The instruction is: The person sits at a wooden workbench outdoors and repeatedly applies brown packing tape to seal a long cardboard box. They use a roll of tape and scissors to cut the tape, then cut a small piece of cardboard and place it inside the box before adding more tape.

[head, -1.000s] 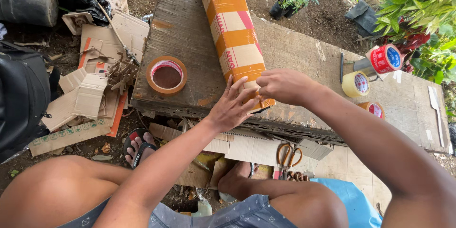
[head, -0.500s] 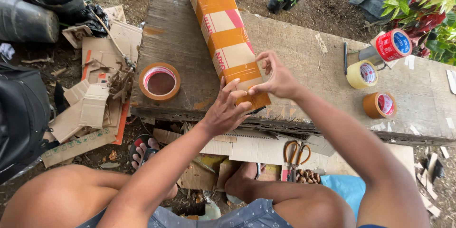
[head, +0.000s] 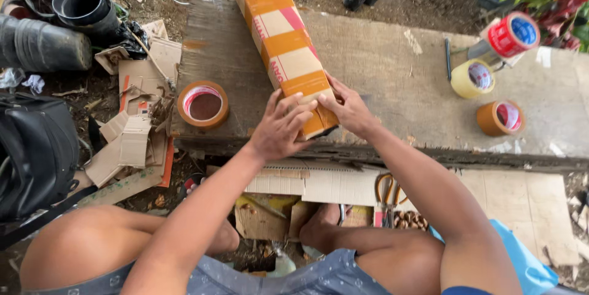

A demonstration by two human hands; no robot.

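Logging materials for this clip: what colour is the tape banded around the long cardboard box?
Orange, in bands across the long cardboard box; clearest in the head view.

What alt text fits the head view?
Both hands, left hand and right hand, press the near end of a long cardboard box banded with orange tape on a wooden plank. Tape rolls lie on either side.

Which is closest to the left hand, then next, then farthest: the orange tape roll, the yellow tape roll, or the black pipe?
From the left hand, in the head view:
1. Orange tape roll, just to its left on the bench.
2. Yellow tape roll, far right.
3. Black pipe, top left on the ground.
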